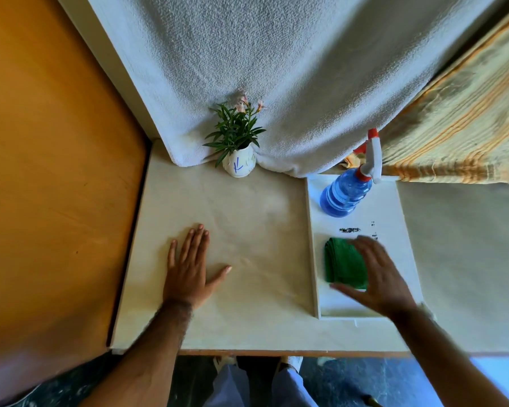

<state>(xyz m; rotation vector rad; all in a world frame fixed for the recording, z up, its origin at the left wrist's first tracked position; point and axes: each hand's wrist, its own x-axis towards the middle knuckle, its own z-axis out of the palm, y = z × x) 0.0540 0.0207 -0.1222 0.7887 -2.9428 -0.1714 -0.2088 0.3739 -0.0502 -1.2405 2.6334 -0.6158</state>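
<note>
Left hand (190,268): laid flat, palm down, on the cream tabletop (247,218); fingers are kept straight and close together, thumb spread to the side; nothing is held.
Right hand (376,277): seen blurred over the near right part of the folded green cloth (343,262); fingers are straight and spread, thumb stretched to the left; nothing is gripped. Whether the cloth is touched cannot be told.
Cloth: folded into a rough rectangle and laid in the near half of the shallow white rectangular tray (394,207); its right edge is covered by the right hand.
Tray: set on the right part of the tabletop, well apart from the left hand.
Bottle: a blue translucent plastic spray bottle (346,195) with a white trigger head and red nozzle is stood at the far end of the tray, apart from the cloth.
Specks: a small patch of dark specks (349,230) is noted on the tray floor between bottle and cloth.
Vase: a small white ceramic vase (239,164) with a blue mark, filled with a green leafy plant (235,130) bearing pale pink flowers, is placed at the far edge of the tabletop.
Backdrop: a white terry towel (276,69) is hung behind the vase; a striped yellow-and-orange fabric (467,127) is seen far right, an orange wooden panel (47,171) on the left.
</note>
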